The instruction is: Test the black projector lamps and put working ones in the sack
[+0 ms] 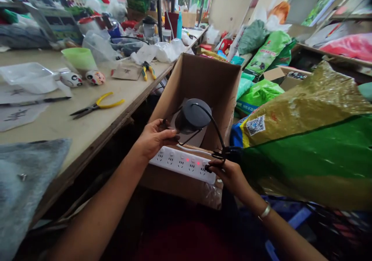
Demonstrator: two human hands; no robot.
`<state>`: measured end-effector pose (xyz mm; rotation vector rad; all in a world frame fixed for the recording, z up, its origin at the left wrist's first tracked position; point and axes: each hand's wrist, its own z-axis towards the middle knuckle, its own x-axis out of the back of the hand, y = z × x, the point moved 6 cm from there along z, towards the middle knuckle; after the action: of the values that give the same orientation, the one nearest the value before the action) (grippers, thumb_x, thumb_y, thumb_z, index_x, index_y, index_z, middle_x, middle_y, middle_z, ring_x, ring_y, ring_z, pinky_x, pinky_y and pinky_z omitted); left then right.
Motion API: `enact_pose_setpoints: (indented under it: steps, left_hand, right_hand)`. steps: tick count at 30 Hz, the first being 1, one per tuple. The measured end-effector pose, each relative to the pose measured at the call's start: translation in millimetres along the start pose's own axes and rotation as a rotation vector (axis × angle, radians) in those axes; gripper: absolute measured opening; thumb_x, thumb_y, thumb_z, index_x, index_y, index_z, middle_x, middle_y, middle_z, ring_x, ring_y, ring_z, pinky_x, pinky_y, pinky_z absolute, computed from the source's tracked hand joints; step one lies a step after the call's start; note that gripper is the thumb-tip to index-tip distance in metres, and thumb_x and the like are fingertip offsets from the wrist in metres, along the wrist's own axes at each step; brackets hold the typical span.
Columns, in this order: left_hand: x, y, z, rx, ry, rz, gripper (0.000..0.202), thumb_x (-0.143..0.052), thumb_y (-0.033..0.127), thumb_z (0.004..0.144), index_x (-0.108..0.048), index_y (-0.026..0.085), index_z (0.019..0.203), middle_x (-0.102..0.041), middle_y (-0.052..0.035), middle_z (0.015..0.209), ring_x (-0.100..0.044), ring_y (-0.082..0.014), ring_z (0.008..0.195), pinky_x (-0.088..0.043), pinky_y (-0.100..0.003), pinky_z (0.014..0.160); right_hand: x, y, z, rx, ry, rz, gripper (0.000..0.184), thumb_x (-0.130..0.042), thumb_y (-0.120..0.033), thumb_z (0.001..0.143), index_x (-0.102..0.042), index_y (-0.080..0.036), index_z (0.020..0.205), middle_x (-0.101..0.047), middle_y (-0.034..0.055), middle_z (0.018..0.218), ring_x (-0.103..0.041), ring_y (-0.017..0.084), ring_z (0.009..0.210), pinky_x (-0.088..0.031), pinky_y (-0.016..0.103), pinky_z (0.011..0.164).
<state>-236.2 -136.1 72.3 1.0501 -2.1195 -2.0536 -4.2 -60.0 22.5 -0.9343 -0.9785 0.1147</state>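
My left hand (155, 138) grips the lower edge of a dark grey dome-shaped device (190, 115), which hangs over an open cardboard box (200, 73). A black cable (215, 127) arcs from the device's top down toward my right hand (229, 177). That hand pinches the black cable and a bundled loop of cord at the right end of a white multi-socket power strip (181, 163). The strip lies across the box's near edge, with small red lights glowing. I cannot tell whether the cable is plugged into it.
Left of the box runs a long wooden workbench (87, 106) holding yellow-handled pliers (97, 105), painted ball-shaped figures, and a green cup. A large green and yellow woven bag (302, 145) bulges in from the right. Further bags and clutter fill the background.
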Motion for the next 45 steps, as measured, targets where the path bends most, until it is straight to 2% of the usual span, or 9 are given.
enact_pose_setpoints:
  steps: [5, 10, 14, 17, 22, 27, 35, 39, 45]
  left_hand:
    - [3.8, -15, 4, 0.036, 0.0, -0.029, 0.042, -0.08, 0.01, 0.05, -0.049, 0.014, 0.079, -0.066, -0.0001, 0.068, -0.066, -0.0188, 0.058, -0.057, -0.033, 0.053]
    - [8.3, -29, 9, 0.037, -0.016, -0.055, 0.042, -0.081, 0.012, 0.051, -0.05, 0.014, 0.079, -0.068, -0.0017, 0.072, -0.067, -0.0195, 0.062, -0.057, -0.033, 0.056]
    - [12.9, -36, 19, -0.002, -0.036, -0.075, 0.04, -0.082, 0.013, 0.054, -0.051, 0.014, 0.081, -0.068, -0.0004, 0.072, -0.067, -0.0176, 0.066, -0.057, -0.032, 0.064]
    - [13.5, -37, 29, -0.03, -0.052, -0.084, 0.04, -0.082, 0.014, 0.057, -0.052, 0.015, 0.084, -0.069, 0.0003, 0.075, -0.068, -0.0168, 0.068, -0.056, -0.031, 0.066]
    - [7.0, -36, 36, -0.031, -0.084, -0.092, 0.039, -0.081, 0.014, 0.059, -0.054, 0.015, 0.087, -0.069, 0.0001, 0.076, -0.068, -0.0165, 0.069, -0.056, -0.028, 0.067]
    - [0.4, -42, 36, -0.011, -0.092, -0.106, 0.044, -0.084, 0.014, 0.053, -0.057, 0.018, 0.087, -0.069, 0.0016, 0.075, -0.068, -0.0163, 0.068, -0.056, -0.026, 0.065]
    - [-3.0, -49, 36, 0.043, -0.127, -0.091, 0.04, -0.084, 0.014, 0.054, -0.061, 0.016, 0.086, -0.07, -0.0001, 0.074, -0.068, -0.0169, 0.065, -0.057, -0.027, 0.063]
    - [-2.0, -48, 34, 0.05, -0.118, -0.087, 0.042, -0.085, 0.017, 0.052, -0.061, 0.016, 0.086, -0.07, -0.0003, 0.073, -0.068, -0.0171, 0.065, -0.057, -0.027, 0.063]
    - [-1.6, -45, 32, 0.052, -0.102, -0.076, 0.043, -0.084, 0.016, 0.052, -0.06, 0.016, 0.087, -0.07, 0.0, 0.072, -0.067, -0.0164, 0.063, -0.056, -0.027, 0.063]
  right_hand:
    - [-15, 2, -2, 0.043, -0.026, -0.018, 0.016, -0.053, -0.027, 0.085, -0.066, -0.02, 0.091, -0.069, 0.0071, 0.09, -0.066, 0.023, 0.084, -0.054, 0.037, 0.077]
    - [-29, -6, -5, 0.121, -0.064, -0.046, 0.018, -0.047, -0.023, 0.089, -0.063, -0.023, 0.096, -0.066, 0.0053, 0.085, -0.064, 0.019, 0.078, -0.054, 0.031, 0.069]
    - [-42, -2, -12, 0.198, -0.004, -0.112, 0.024, -0.039, -0.016, 0.093, -0.062, -0.021, 0.098, -0.063, 0.0073, 0.085, -0.061, 0.019, 0.078, -0.052, 0.031, 0.068]
    - [-47, 3, -16, 0.22, 0.071, -0.153, 0.02, -0.04, -0.016, 0.093, -0.06, -0.019, 0.098, -0.062, 0.0092, 0.088, -0.06, 0.02, 0.08, -0.052, 0.032, 0.068]
    - [-48, 4, -18, 0.201, 0.136, -0.163, 0.015, -0.044, -0.015, 0.091, -0.058, -0.018, 0.091, -0.062, 0.0091, 0.09, -0.06, 0.02, 0.081, -0.053, 0.032, 0.068]
    - [-48, 3, -19, 0.163, 0.199, -0.148, 0.015, -0.044, -0.011, 0.089, -0.057, -0.019, 0.084, -0.062, 0.0085, 0.09, -0.059, 0.021, 0.081, -0.053, 0.034, 0.069]
    - [-50, 6, -19, 0.137, 0.177, -0.151, 0.016, -0.048, -0.005, 0.084, -0.056, -0.018, 0.09, -0.062, 0.0092, 0.093, -0.059, 0.024, 0.084, -0.053, 0.038, 0.072]
    - [-52, 7, -20, 0.133, 0.154, -0.127, 0.017, -0.046, -0.008, 0.086, -0.055, -0.02, 0.095, -0.06, 0.0087, 0.097, -0.058, 0.023, 0.089, -0.051, 0.037, 0.077]
    - [-51, 5, -21, 0.115, 0.143, -0.122, 0.014, -0.045, -0.009, 0.088, -0.053, -0.02, 0.091, -0.06, 0.0078, 0.095, -0.057, 0.022, 0.086, -0.051, 0.035, 0.075]
